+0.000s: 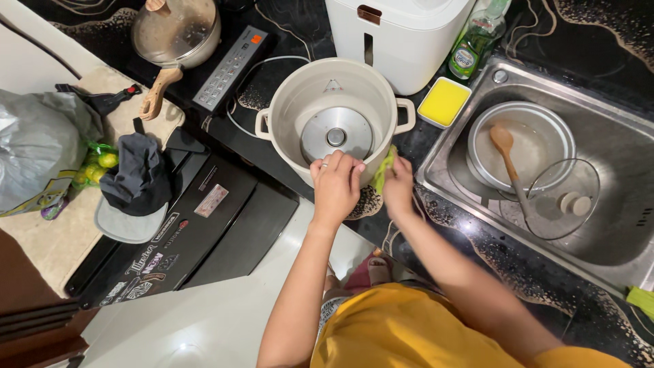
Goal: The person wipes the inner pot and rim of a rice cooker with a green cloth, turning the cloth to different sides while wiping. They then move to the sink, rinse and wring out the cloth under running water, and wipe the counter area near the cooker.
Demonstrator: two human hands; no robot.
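Here, your left hand (335,182) is curling shut over the near rim of the cream rice-cooker body (332,116) on the dark counter, while your right hand (398,185) is pinching a green cloth (383,170) against its side. Beyond, a white appliance (398,37) is crowding it; the sink (613,170) is lying to the right. Inside, a round metal heating plate (336,133) is showing.

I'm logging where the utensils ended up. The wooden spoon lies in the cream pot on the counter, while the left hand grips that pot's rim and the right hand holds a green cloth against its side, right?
Not quite. The head view shows the wooden spoon in the metal bowl in the sink, not in the cream pot. The left hand does grip the rim, and the right hand holds the green cloth against its side.
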